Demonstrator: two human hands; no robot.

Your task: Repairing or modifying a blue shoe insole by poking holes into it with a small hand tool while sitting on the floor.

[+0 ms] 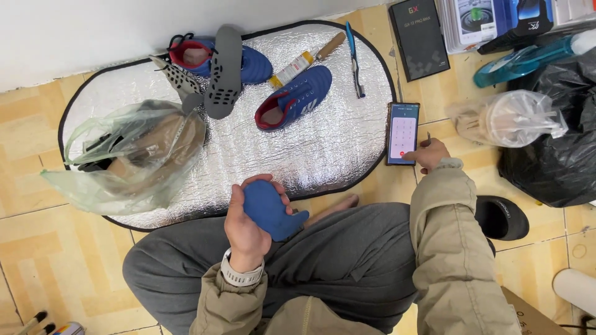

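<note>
Head view, looking down: your left hand (247, 224) is curled round a blue insole (270, 211), gripping it just above your lap. Your right hand (428, 154) reaches out to the phone (402, 133) on the tile floor, fingertips at its lower edge; how far the fingers are curled, you can't tell from here. Up on the silver mat (323, 149) lie two blue shoes (297, 96), a grey sole (225, 71), a glue tube (290, 69) and a crumpled plastic bag (133, 155).
</note>
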